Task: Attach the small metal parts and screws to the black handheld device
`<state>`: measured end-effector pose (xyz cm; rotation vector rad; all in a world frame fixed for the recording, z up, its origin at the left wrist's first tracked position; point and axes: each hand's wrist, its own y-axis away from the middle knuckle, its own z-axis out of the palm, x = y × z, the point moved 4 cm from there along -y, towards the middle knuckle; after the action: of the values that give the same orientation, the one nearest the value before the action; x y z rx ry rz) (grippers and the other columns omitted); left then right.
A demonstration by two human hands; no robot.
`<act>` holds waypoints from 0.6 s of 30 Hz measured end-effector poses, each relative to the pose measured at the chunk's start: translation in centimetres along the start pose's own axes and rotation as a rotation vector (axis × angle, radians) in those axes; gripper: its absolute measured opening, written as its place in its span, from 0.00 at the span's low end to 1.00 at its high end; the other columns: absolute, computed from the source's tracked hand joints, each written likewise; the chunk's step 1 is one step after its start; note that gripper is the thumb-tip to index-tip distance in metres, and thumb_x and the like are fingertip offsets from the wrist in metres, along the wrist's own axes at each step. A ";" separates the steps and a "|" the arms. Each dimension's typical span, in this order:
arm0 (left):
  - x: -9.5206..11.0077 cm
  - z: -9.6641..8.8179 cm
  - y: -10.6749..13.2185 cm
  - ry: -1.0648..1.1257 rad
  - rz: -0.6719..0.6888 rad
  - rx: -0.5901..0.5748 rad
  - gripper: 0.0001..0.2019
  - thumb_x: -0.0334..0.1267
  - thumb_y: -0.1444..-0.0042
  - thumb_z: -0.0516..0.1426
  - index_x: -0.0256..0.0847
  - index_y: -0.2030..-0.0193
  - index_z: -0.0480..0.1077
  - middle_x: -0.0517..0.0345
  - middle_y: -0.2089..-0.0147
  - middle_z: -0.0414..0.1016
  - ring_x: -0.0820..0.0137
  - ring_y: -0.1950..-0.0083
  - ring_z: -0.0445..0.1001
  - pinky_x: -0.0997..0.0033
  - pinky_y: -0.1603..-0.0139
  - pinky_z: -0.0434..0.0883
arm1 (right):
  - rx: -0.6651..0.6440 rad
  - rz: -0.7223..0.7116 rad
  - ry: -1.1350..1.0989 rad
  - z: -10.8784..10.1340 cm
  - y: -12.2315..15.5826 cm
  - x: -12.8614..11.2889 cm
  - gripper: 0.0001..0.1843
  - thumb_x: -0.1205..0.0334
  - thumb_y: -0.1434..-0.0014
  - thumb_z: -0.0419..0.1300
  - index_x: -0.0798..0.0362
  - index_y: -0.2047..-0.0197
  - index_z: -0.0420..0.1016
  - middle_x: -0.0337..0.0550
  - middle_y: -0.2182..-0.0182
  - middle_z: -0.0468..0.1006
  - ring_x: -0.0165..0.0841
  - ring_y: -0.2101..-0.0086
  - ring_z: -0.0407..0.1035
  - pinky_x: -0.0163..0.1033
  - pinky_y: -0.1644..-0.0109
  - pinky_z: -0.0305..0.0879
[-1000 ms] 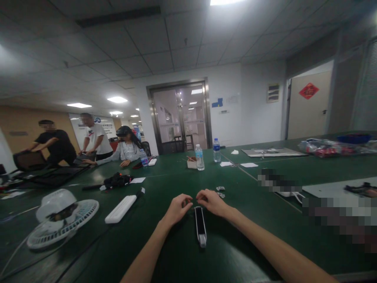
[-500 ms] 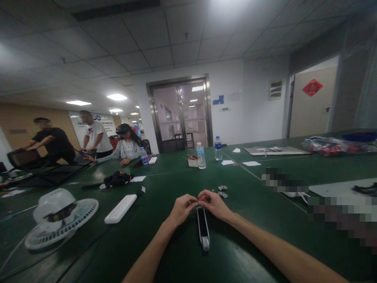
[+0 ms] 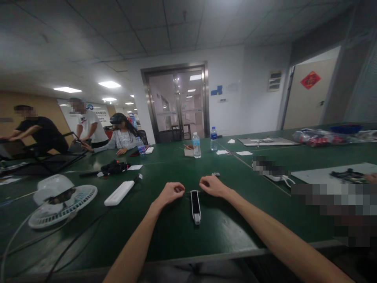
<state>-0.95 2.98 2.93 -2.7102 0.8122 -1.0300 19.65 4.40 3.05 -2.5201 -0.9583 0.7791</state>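
Observation:
A slim black and white device [image 3: 195, 205] lies lengthwise on the green table [image 3: 182, 236] straight in front of me. My left hand [image 3: 171, 192] rests on the table just left of its far end, fingers curled into a loose fist. My right hand [image 3: 212, 185] rests just right of that end, fingers curled too. What either hand holds, if anything, is hidden. A small dark part [image 3: 216, 174] lies a little beyond my right hand.
A white desk fan [image 3: 60, 200] lies tipped at the left with cables trailing. A white bar [image 3: 119, 192] sits nearby, and two water bottles [image 3: 196, 145] stand further back. Three people work at the far left. Boards and bags lie at the right.
My hands have parted from over the device's far end and now rest on either side of it. The view has tilted down, showing the table's near edge.

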 end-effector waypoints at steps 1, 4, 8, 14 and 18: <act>-0.1 0.1 0.1 0.000 -0.015 -0.020 0.11 0.39 0.51 0.56 0.36 0.64 0.75 0.58 0.71 0.74 0.73 0.71 0.69 0.77 0.70 0.66 | -0.052 0.000 0.019 0.0 0.2 0.3 0.09 0.66 0.46 0.53 0.56 0.71 0.74 0.40 0.76 0.74 0.27 0.76 0.64 0.32 0.70 0.57; -0.1 0.6 0.2 0.015 -0.041 -0.046 0.11 0.39 0.51 0.56 0.36 0.64 0.75 0.58 0.71 0.74 0.73 0.70 0.70 0.77 0.70 0.66 | -0.138 0.010 0.038 0.0 0.7 0.8 0.09 0.68 0.49 0.53 0.57 0.71 0.75 0.41 0.76 0.75 0.27 0.76 0.64 0.31 0.69 0.57; 0.1 0.8 0.1 0.047 -0.023 -0.035 0.11 0.39 0.51 0.56 0.36 0.64 0.75 0.58 0.69 0.75 0.72 0.68 0.71 0.76 0.68 0.67 | -0.170 0.019 -0.002 0.5 0.8 0.9 0.09 0.65 0.49 0.54 0.56 0.70 0.75 0.41 0.75 0.75 0.27 0.75 0.65 0.30 0.70 0.57; -0.3 0.9 -0.2 0.086 -0.047 -0.025 0.11 0.39 0.52 0.57 0.36 0.64 0.75 0.57 0.68 0.76 0.73 0.69 0.71 0.75 0.68 0.67 | -0.153 0.037 -0.108 1.4 0.7 1.2 0.09 0.64 0.49 0.54 0.57 0.71 0.75 0.39 0.77 0.74 0.27 0.76 0.65 0.30 0.71 0.57; -0.6 1.2 -0.2 0.129 -0.065 -0.043 0.12 0.40 0.51 0.57 0.36 0.64 0.75 0.57 0.68 0.76 0.72 0.69 0.71 0.75 0.67 0.67 | -0.152 0.041 -0.157 1.7 0.7 1.3 0.09 0.64 0.49 0.54 0.57 0.72 0.75 0.39 0.77 0.74 0.27 0.76 0.64 0.30 0.71 0.57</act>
<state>-0.41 3.39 1.77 -2.7465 0.7800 -1.2258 19.85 4.96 0.87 -2.6469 -1.0564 0.9623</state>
